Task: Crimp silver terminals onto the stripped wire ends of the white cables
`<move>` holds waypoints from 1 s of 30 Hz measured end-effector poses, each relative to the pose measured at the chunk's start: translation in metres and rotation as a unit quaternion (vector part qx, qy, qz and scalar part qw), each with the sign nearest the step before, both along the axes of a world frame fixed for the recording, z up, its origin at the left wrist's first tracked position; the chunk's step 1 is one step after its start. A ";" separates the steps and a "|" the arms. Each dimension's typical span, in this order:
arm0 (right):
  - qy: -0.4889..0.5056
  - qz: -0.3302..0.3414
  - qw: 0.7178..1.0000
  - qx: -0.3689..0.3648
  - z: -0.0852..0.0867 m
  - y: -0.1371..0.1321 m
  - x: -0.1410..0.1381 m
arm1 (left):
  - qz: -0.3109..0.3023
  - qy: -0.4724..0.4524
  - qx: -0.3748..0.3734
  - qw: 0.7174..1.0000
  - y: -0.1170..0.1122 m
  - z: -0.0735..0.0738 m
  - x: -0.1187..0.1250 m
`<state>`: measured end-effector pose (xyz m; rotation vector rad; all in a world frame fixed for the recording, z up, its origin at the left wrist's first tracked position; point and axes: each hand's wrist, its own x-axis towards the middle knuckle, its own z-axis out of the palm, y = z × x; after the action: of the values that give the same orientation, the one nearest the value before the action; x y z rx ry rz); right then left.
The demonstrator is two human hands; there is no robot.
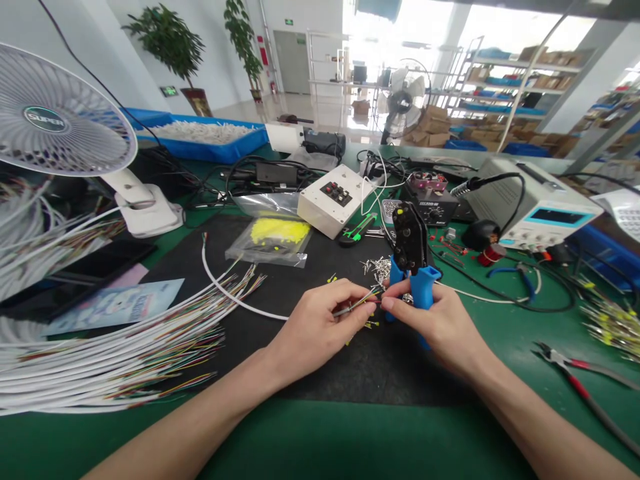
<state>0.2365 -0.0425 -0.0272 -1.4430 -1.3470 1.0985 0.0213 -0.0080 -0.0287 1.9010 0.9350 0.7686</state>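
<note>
My left hand is closed on a white cable, pinching its thin coloured wires near their ends. My right hand has blue-handled crimping pliers in its grip, their black head pointing up and away. Its thumb and forefinger also meet at the wire tips, close to my left fingertips. Just behind the hands lies a pile of small metal terminals. Several small yellow-ended pieces lie under and around my left fingers, partly hidden.
Bundled white cables fill the left side of the black mat. Behind lie a bag of yellow caps and a switch box. Red-handled cutters rest at right, near a power supply. A fan stands left.
</note>
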 end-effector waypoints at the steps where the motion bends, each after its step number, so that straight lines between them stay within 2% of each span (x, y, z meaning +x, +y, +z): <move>1: -0.003 -0.002 1.000 0.000 0.000 0.000 0.000 | 0.007 -0.002 -0.003 1.000 0.000 0.000 0.000; 6: -0.017 -0.009 1.000 -0.004 0.002 0.000 -0.002 | 0.020 -0.014 -0.028 0.999 0.000 -0.003 0.001; 11: -0.026 -0.005 1.000 -0.009 0.004 0.000 -0.004 | 0.031 -0.016 0.013 0.999 -0.001 -0.001 -0.001; 14: 0.002 0.015 1.000 -0.007 0.006 -0.001 -0.003 | 0.094 -0.060 0.039 0.993 0.001 0.003 -0.004; 17: 0.027 0.058 0.998 -0.024 0.007 -0.005 -0.004 | 0.188 -0.142 0.070 0.969 0.005 0.007 -0.007; 20: 0.007 0.091 0.995 -0.036 0.008 -0.011 -0.008 | 0.233 -0.167 0.099 0.953 0.007 0.010 -0.008; 30: -0.097 0.096 0.991 0.012 0.006 -0.017 -0.016 | 0.254 -0.167 0.098 0.948 0.002 0.015 -0.008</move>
<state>0.2203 -0.0594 -0.0209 -1.4535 -1.6600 1.0803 0.0135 -0.0064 -0.0141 1.6258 1.1769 1.4877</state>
